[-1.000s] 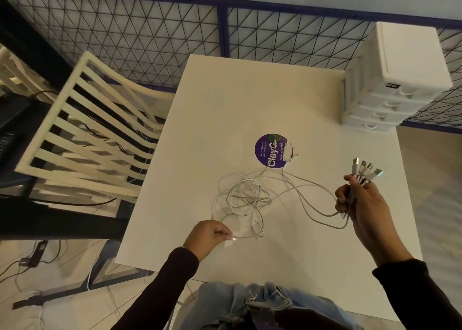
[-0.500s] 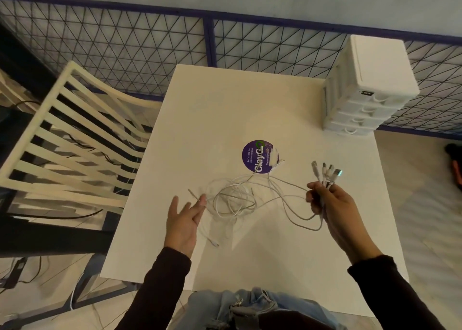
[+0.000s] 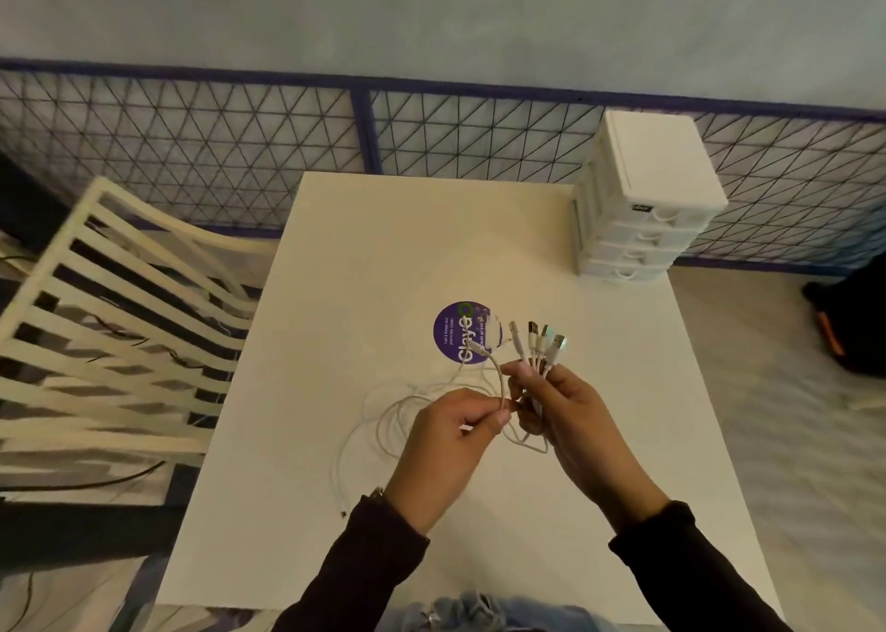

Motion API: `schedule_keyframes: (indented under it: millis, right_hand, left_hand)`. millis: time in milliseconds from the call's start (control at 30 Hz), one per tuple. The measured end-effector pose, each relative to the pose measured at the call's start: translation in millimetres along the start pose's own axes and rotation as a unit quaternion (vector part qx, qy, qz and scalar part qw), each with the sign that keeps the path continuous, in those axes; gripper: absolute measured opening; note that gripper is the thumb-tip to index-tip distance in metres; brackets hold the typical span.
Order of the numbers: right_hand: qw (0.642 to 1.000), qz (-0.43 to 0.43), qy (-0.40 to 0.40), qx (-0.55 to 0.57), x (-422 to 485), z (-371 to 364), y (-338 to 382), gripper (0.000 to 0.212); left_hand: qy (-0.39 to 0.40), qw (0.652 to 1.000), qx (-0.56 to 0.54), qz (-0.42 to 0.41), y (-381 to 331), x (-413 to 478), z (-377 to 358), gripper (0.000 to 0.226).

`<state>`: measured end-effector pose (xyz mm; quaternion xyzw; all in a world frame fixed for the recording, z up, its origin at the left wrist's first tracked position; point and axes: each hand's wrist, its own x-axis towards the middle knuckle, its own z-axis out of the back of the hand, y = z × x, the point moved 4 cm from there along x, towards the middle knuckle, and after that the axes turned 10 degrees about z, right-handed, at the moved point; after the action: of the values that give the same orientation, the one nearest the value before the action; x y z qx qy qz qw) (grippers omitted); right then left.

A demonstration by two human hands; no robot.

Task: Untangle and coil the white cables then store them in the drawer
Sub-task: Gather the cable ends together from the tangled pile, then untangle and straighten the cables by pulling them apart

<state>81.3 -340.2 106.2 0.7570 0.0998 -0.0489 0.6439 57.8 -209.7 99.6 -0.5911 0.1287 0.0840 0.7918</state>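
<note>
Hands meet above the table [image 3: 364,257]: right hand [image 3: 570,411] clutches a fan of cable plugs [image 3: 539,344], left hand [image 3: 450,435] pinches one white cable [image 3: 498,377]; loose loops [image 3: 383,420] trail on the tabletop, drawer unit [image 3: 642,209] far right

A round purple sticker [image 3: 460,332] on the tabletop [image 3: 364,257] carries white lettering that seems to read "Clayco"; its smaller lines are too fine to read. A small black label [image 3: 640,208] on the white drawer unit [image 3: 647,171] is illegible.
</note>
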Motion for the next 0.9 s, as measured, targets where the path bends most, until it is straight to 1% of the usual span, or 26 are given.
schedule_keyframes:
  millis: [100,200,267,300,333,400,433,467,533,600,667,733,800,900]
  right_hand:
    - [1.000,-0.011,-0.010,-0.013,-1,3,2,0.043]
    - [0.999,-0.010,-0.012,-0.030,-2,8,3,0.030]
    - [0.999,-0.010,-0.001,-0.038,-3,10,3,0.025]
    - [0.999,-0.010,0.009,-0.035,-4,10,4,0.025]
    - [0.999,-0.009,0.019,-0.029,-4,9,4,0.028]
    - [0.999,-0.004,0.039,-0.014,-5,8,6,0.036]
    - [0.999,-0.001,0.050,-0.008,-6,7,6,0.039]
    - [0.998,-0.001,0.063,0.000,-6,6,6,0.041]
    - [0.995,-0.009,0.095,0.019,-8,2,6,0.039]
    - [0.991,-0.019,0.131,0.035,-10,-2,5,0.031]
    - [0.985,-0.025,0.168,0.040,-11,-6,5,0.027]
    - [0.980,-0.033,0.191,0.046,-13,-8,5,0.027]
    - [0.976,-0.033,0.208,0.052,-13,-8,6,0.029]
    - [0.973,-0.020,0.227,0.019,-15,-7,9,0.033]
  left_hand:
    - [-0.003,0.996,0.080,-0.032,-7,1,-4,0.018]
    - [0.020,0.993,0.108,-0.047,-10,-1,-8,0.018]
    - [0.047,0.992,0.113,-0.033,-8,0,-10,0.016]
    - [0.065,0.993,0.095,-0.006,-6,2,-8,0.016]
    - [0.088,0.994,0.056,0.031,-4,4,-6,0.019]
    - [0.130,0.985,-0.066,0.093,-3,11,0,0.040]
    - [0.142,0.976,-0.130,0.105,-5,14,4,0.051]
    - [0.150,0.966,-0.185,0.105,-8,17,8,0.056]
    - [0.175,0.950,-0.243,0.087,-17,22,11,0.057]
    - [0.215,0.940,-0.254,0.077,-26,25,9,0.060]
    - [0.250,0.935,-0.241,0.074,-33,27,5,0.060]
    - [0.290,0.926,-0.233,0.065,-37,27,3,0.058]
    - [0.314,0.921,-0.223,0.054,-41,26,2,0.054]
    - [0.321,0.930,-0.179,0.028,-47,24,5,0.042]
